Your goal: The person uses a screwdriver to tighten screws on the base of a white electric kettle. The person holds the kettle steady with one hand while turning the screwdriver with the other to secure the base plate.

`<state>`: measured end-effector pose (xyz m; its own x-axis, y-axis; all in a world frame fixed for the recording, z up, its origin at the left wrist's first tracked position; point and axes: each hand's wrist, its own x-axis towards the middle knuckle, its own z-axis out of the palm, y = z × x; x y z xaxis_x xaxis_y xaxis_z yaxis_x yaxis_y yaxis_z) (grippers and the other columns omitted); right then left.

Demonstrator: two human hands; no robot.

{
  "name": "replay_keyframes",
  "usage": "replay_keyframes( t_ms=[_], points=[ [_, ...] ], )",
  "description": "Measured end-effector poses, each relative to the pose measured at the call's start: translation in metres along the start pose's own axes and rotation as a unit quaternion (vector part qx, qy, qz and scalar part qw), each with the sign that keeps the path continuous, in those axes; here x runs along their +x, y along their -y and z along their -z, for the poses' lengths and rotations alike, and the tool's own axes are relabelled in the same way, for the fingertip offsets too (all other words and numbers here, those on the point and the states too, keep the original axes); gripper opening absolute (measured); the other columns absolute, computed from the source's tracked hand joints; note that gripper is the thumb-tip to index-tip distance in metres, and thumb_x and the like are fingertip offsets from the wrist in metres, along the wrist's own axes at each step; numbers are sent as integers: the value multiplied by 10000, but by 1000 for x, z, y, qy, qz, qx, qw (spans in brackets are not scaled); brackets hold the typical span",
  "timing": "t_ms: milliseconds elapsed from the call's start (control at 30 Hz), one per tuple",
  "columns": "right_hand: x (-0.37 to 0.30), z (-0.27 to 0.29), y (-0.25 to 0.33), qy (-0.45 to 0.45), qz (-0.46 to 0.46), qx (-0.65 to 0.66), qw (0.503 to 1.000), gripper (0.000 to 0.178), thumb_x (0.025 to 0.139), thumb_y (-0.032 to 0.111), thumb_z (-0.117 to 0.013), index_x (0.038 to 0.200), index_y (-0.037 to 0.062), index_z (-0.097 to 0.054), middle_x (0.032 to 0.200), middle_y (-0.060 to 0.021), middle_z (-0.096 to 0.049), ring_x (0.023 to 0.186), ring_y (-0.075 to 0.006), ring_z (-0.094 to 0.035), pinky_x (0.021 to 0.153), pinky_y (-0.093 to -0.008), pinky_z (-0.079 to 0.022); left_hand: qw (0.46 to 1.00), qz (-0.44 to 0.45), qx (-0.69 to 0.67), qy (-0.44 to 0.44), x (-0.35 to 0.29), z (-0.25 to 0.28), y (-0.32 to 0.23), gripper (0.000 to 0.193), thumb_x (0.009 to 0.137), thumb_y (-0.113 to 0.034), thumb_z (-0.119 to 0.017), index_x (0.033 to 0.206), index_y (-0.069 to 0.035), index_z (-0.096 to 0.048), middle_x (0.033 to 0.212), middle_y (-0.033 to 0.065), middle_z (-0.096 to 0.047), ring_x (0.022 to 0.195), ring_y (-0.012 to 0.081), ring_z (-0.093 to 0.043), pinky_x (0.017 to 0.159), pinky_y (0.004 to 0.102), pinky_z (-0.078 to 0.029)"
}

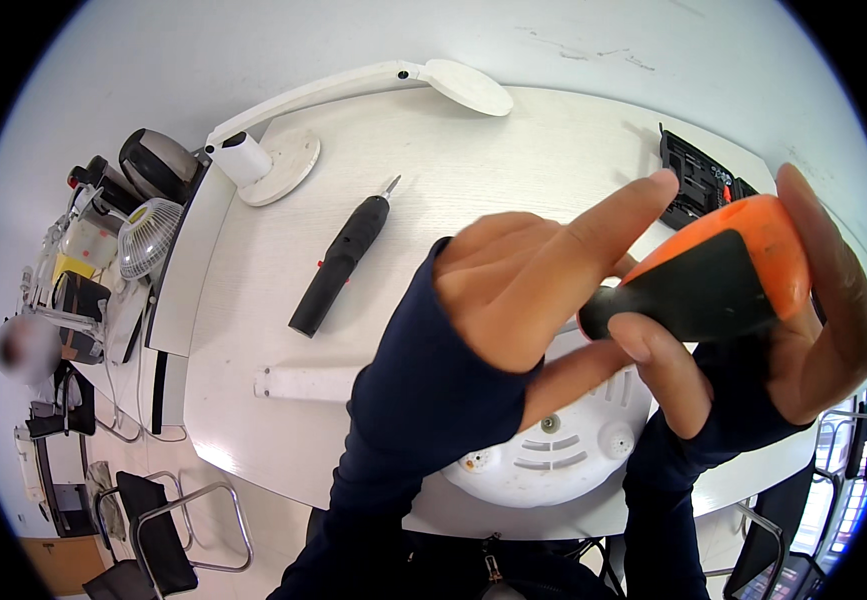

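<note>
A screwdriver with a thick orange and black handle is held up close in front of me. My right hand grips the handle, its thumb along the near side by the neck. My left hand is at the neck and metal shaft, thumb below and index finger stretched out above; its other fingertips are mostly hidden. Beneath both hands lies a white round plastic housing with vent slots and screw holes, partly covered by my left forearm. A white bar sticks out left from under my sleeve.
A black electric screwdriver lies on the white table. A white desk lamp stands at the back left, an open black tool case at the back right. Left are a cluttered side table with a small fan and a chair.
</note>
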<state>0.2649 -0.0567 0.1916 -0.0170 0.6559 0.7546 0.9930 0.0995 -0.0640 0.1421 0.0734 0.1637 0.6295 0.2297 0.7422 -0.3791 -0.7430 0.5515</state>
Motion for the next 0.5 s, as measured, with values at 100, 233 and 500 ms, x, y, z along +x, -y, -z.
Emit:
replay_keyframes(
  t_ms=[100,233,500],
  points=[
    [-2,-9,3,-44,-16,67,997,937,569,136,-818,1298,-82,-272,708,-168,-617,650,-244,-656,592,-268,-541,993,-51,75,-75,-10,-9,1,689,593,-135,-752,1215,-22,-479,809,94,-583,730,224,-573,734,302,-451],
    [1,-4,2,-29,10,79,996,908,569,128,-802,1295,-59,-290,728,-197,-609,641,-264,-652,593,-274,-543,984,-104,24,-141,-6,-17,10,762,531,-108,-768,1234,-56,-479,733,68,-629,604,194,-613,692,301,-466],
    [7,-13,-11,-35,38,150,987,865,640,239,-724,1315,-50,-266,918,-248,-590,736,-304,-648,642,-318,-551,993,-64,60,-84,-4,-1,4,824,526,-159,-805,1270,-98,-455,925,80,-648,690,196,-645,699,266,-467]
  ],
)
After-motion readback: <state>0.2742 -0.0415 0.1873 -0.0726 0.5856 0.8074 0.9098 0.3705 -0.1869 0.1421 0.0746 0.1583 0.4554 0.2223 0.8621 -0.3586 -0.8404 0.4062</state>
